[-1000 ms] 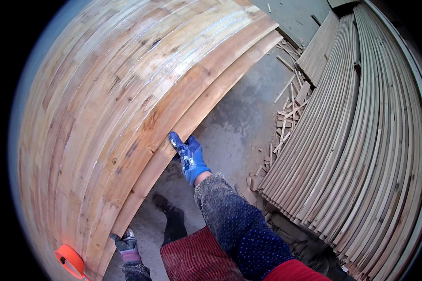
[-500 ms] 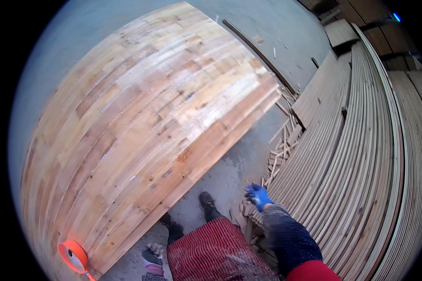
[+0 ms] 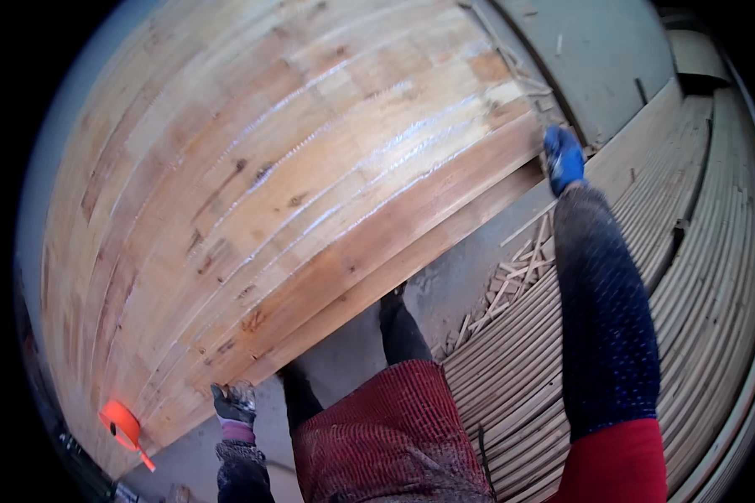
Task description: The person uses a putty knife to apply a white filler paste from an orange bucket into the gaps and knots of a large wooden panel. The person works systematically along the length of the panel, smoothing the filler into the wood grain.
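A large panel of jointed wooden strips (image 3: pixel 310 193) fills the upper left, its seams shining with whitish streaks. My right hand (image 3: pixel 564 156), in a blue glove, reaches out to the panel's far right corner, its fingers closed around the end of the front strip. At the near edge, toward the left, my left hand (image 3: pixel 236 402) wears a grey and dark glove; its curled fingers meet the wood, though blur softens them. A second wooden layer (image 3: pixel 344 323) shows beneath the front edge. On the panel's near left corner sits an orange ring-shaped thing (image 3: pixel 124 423) with a short tail.
Long stacked wooden slats (image 3: pixel 520 360) stretch along my right side. Small wood offcuts (image 3: pixel 512 281) lie on the grey floor between the slats and the panel. Past the far right corner runs a long dark bar (image 3: pixel 537 63). My red apron (image 3: pixel 377 427) hangs below.
My right hand has moved from beside the slats forward to the panel's far right corner. The left hand has come up to the near edge. My view has shifted closer to the panel.
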Motion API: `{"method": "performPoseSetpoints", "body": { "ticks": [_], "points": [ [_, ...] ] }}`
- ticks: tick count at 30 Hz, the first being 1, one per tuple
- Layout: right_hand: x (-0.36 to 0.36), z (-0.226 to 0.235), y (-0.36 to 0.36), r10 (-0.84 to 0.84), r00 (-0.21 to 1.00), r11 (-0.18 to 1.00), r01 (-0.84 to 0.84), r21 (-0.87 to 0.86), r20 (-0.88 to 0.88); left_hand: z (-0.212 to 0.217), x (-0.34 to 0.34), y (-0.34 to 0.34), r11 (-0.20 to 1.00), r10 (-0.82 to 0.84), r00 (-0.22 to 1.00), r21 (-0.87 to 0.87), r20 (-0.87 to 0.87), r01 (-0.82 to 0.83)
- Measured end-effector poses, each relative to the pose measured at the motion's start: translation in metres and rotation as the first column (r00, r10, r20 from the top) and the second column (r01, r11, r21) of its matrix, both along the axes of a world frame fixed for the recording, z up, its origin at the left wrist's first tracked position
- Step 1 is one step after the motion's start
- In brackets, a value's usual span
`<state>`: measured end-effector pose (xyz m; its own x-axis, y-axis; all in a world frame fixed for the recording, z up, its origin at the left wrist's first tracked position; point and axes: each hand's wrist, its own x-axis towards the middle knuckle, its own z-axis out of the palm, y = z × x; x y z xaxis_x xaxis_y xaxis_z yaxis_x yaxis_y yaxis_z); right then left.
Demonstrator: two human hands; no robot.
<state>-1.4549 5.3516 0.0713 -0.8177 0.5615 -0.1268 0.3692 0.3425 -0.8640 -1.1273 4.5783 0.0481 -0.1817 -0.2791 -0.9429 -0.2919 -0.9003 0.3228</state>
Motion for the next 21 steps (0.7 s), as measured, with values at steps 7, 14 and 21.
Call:
{"method": "performPoseSetpoints", "body": {
  "ticks": [7,14,21],
  "points": [
    [-0.040,-0.008,0.005,0.107,0.927,0.907,-0.238,0.347,0.358,-0.006,0.007,-0.007,0.997,-0.081,0.996,0.014,-0.037,0.082],
    [-0.036,0.008,0.002,0.019,0.941,0.999,-0.001,-0.053,0.339,0.002,-0.040,0.040,0.993,0.076,0.986,-0.074,-0.148,-0.087],
    [-0.036,-0.017,0.018,-0.028,0.963,0.989,0.067,-0.135,0.267,-0.017,-0.041,0.024,0.972,0.136,0.973,-0.163,-0.188,-0.167]
  ]
}}
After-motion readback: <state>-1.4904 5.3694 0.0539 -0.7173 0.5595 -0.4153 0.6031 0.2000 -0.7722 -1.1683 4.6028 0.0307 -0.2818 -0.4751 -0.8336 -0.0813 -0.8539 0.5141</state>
